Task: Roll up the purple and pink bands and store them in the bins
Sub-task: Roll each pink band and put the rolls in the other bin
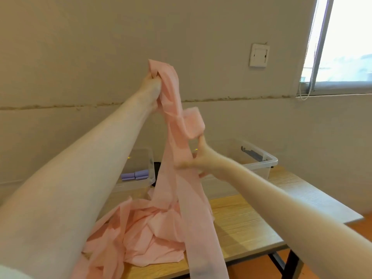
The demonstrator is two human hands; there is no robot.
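Observation:
My left hand (154, 85) is raised high and grips the top of a long pink band (173, 150), which hangs down to a crumpled heap of pink bands (141, 232) on the wooden table (241, 224). My right hand (198, 160) is lower, its fingers spread against the hanging band; a loop of pink band (194, 122) sits on its raised fingertip. Rolled purple bands (134, 175) lie in the clear left bin (150, 168). A clear right bin (259, 162) stands behind my right hand; its inside is mostly hidden.
Both bins stand at the table's far edge against a beige wall. A dark object (252, 154) rests on the right bin's rim. A window (346, 43) with a blind cord is at the upper right. The table's right edge drops to an orange floor (358, 226).

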